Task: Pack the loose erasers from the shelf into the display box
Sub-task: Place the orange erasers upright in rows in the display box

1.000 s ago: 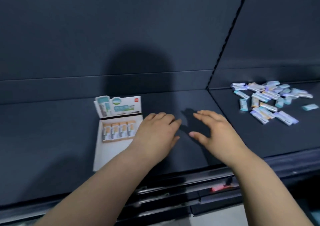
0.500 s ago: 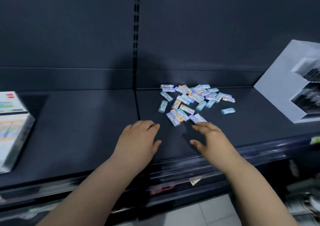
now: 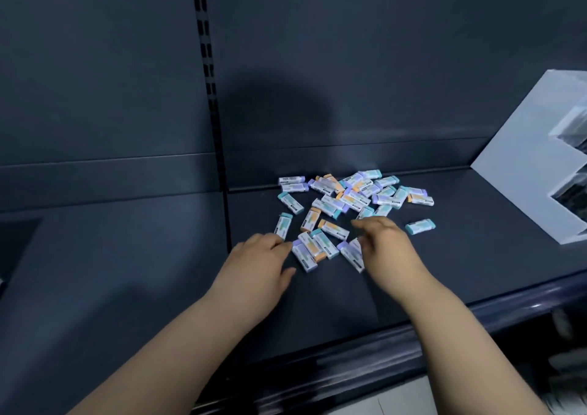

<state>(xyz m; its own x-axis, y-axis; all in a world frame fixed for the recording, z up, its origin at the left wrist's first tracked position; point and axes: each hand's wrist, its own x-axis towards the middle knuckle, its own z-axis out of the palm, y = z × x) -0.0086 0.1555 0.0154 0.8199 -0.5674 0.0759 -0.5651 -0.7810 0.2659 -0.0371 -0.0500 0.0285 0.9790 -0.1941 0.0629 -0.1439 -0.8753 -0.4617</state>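
My left hand [image 3: 257,263] lies flat with fingers loosely spread at the near left edge of the erasers [image 3: 346,203], fingertips just touching the closest ones. My right hand [image 3: 386,244] arches over the pile's near right side, fingers curled downward; I cannot tell whether it pinches one. The shelf [image 3: 460,256] is bare dark surface to the left of the pile and toward the front lip. A white carton [image 3: 521,173] leans at the far right, well apart from one stray eraser [image 3: 420,226]. Since half a second ago, both my hands have moved forward into the pile, and the display box has slipped out of view at left. Sleeve print is too small to read; one shows a barcode.
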